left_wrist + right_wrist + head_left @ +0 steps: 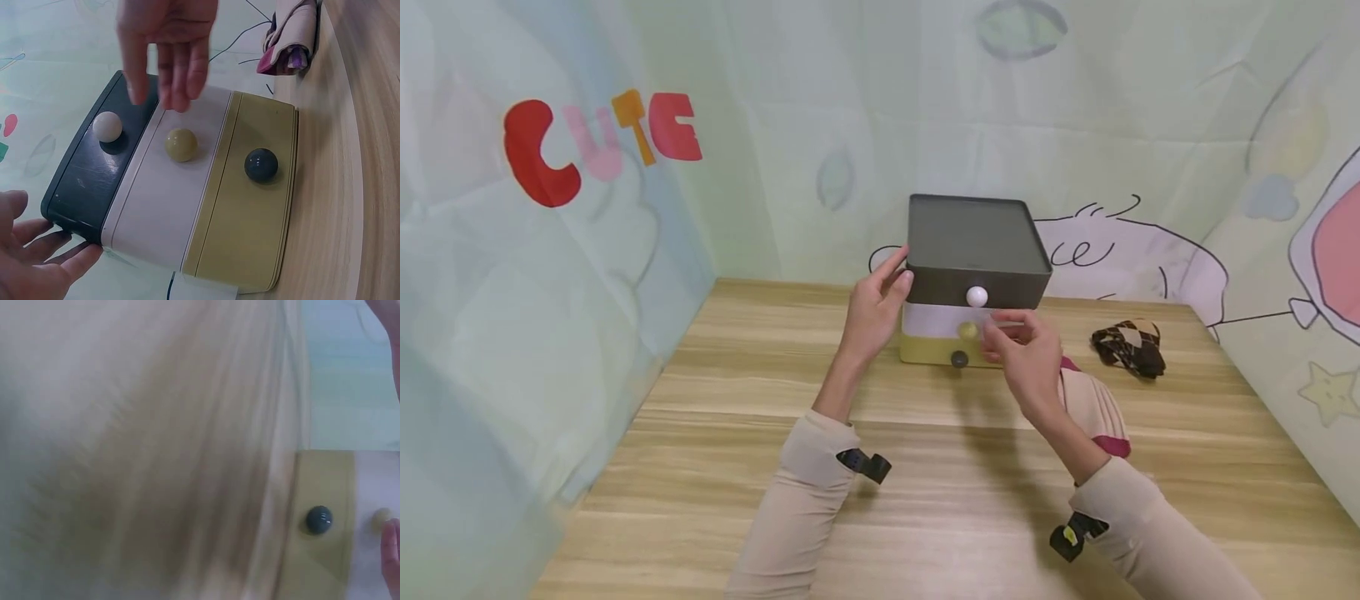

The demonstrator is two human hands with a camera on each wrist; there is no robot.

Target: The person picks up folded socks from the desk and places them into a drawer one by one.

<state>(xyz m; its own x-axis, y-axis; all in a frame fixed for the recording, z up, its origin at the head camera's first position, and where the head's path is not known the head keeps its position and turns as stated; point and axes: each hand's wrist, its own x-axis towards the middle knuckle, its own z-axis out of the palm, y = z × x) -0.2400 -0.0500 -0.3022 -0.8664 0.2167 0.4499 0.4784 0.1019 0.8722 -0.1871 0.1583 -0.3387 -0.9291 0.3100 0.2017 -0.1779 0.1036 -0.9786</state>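
A small three-tier drawer box (977,233) stands at the back of the table, with a dark top tier, a white middle tier and an olive bottom tier. My left hand (871,315) rests against its left side, fingertips at the dark tier. My right hand (1033,362) is in front of the white drawer (156,194), fingertips close to its yellow knob (181,145). In the left wrist view those fingers are extended and not wrapped around the knob. The white knob (977,296) is above, the dark knob (959,359) below. All three drawers look closed.
A folded beige cloth item with maroon ends (1093,404) lies beside the box, partly behind my right forearm. Farther right is a black, brown and beige patterned fabric bundle (1129,348). Printed fabric walls (790,150) rise behind and beside the wooden table (760,400).
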